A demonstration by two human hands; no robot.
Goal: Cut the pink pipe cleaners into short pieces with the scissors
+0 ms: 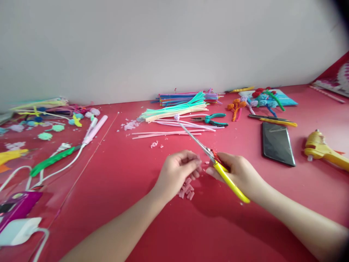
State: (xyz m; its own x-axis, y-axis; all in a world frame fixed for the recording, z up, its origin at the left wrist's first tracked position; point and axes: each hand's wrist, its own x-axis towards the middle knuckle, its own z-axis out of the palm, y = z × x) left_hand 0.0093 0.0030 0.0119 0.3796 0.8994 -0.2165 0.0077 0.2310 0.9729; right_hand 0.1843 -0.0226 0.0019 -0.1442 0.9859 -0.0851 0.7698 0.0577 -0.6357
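Note:
My right hand point(240, 173) grips a pair of scissors point(229, 183) with yellow handles and a red part near the pivot. Their silver blades point away and to the left. Beside them, my left hand point(177, 173) is closed, with thumb and fingers drawn together. Its fingertips are slightly blurred, and I cannot make out what they hold. Short cut pink pieces point(187, 189) lie in a small heap on the red table point(122, 203), just under and behind my left hand. Uncut pale pink pipe cleaners point(169, 134) lie beyond both hands.
Green and cream pipe cleaner bundles point(177, 109) and teal-handled pliers point(211, 119) lie near the wall. To the right are a black phone point(278, 143) and a yellow glue gun point(323, 149). A green-handled tool point(53, 162) and white cables point(68, 165) occupy the left.

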